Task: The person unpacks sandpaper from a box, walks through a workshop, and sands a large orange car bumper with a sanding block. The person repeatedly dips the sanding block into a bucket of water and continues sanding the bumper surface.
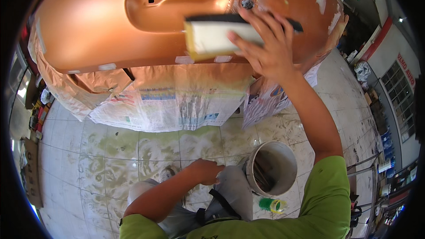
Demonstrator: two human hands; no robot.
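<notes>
My right hand (270, 46) is raised to an orange-painted car panel (88, 26). Its fingers spread over and grip a sanding block (217, 35), white with a black long side and a yellowish edge. The block lies along the lower part of the panel, right of a recess (177, 13) and just under a round hole (247, 2); motion blurs it slightly. Down by my knee (234, 186), my left hand (204, 171) rests with its fingers curled in, nothing showing in them.
Paint-stained newspaper (164, 106) hangs below the panel. A white bucket (283, 168) with dark sticks inside stands by my right knee, beside a green and yellow plastic container (272, 205). The tiled floor (119, 150) is smeared and wet. Shelves and goods line both sides.
</notes>
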